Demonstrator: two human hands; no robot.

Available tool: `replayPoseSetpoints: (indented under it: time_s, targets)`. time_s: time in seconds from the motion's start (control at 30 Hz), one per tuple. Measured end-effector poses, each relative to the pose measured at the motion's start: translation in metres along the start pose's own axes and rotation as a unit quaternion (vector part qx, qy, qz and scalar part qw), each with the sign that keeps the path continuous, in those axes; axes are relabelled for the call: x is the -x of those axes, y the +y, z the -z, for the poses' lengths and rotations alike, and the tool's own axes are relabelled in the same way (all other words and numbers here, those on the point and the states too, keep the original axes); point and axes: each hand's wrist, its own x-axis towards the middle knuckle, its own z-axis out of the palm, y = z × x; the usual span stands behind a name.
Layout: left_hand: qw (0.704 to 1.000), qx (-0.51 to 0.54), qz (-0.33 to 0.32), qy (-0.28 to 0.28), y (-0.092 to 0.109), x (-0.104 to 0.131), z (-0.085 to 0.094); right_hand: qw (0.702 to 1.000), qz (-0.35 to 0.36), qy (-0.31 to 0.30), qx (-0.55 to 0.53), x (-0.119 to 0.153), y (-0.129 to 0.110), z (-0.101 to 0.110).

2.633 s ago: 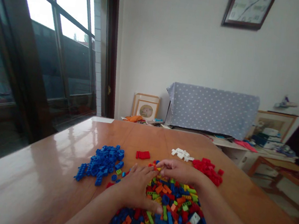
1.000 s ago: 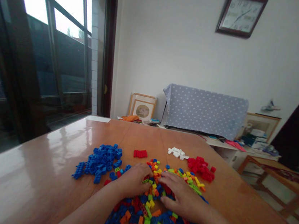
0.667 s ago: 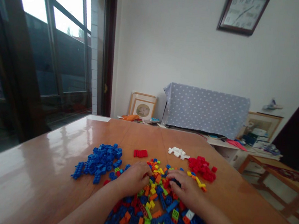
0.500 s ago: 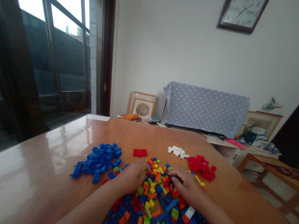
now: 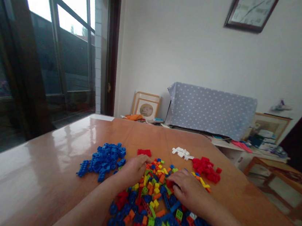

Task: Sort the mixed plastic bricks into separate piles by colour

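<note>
A mixed pile of toy building bricks (image 5: 153,204) in blue, red, orange, yellow and green lies on the table in front of me. My left hand (image 5: 134,169) is at the pile's far left side, its fingers bent together. Whatever they may hold is hidden. On the other side, my right hand (image 5: 187,185) curls palm-down over the pile, fingertips beside a red brick (image 5: 170,183). A dark gap shows between its thumb and fingers; what is in it cannot be made out. A heap of blue bricks (image 5: 105,160) sits left of my left hand.
Small red bricks (image 5: 144,152) lie together behind the pile. White pieces (image 5: 181,153) and a red heap (image 5: 206,169) are at the far right of the wooden table (image 5: 58,175). A cloth-covered object (image 5: 212,109) and a wooden stool (image 5: 277,180) stand beyond.
My left hand has shifted slightly left and away from me. My right hand has turned further down; the dark piece seen between its fingers is now hidden. The view has shifted a little.
</note>
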Motion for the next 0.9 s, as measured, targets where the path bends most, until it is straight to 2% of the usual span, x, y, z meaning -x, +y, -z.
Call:
replayPoseSetpoints:
  time_s: [0.33, 0.43, 0.5, 0.6, 0.77, 0.9]
  targets:
    - [0.998, 0.017, 0.018, 0.053, -0.005, -0.002, 0.014, 0.993, -0.047, -0.038, 0.102, -0.012, -0.006, 0.003]
    - [0.995, 0.021, 0.053, 0.082, -0.010, -0.004, 0.018, 0.996, -0.053, -0.028, 0.070, -0.020, -0.003, 0.005]
    - [0.990, 0.027, 0.072, 0.114, -0.015, -0.007, 0.021, 0.998, -0.069, -0.007, 0.010, -0.030, 0.002, 0.005]
    - [0.981, 0.054, 0.104, 0.152, -0.020, -0.009, 0.023, 0.985, -0.141, 0.020, -0.099, -0.057, 0.013, 0.001]
    - [0.960, 0.126, 0.178, 0.174, -0.020, -0.010, 0.024, 0.970, -0.204, 0.012, -0.128, -0.120, 0.031, -0.021]
    - [0.949, 0.154, 0.202, 0.189, -0.019, -0.010, 0.024, 0.960, -0.247, -0.020, -0.134, -0.164, 0.040, -0.041]
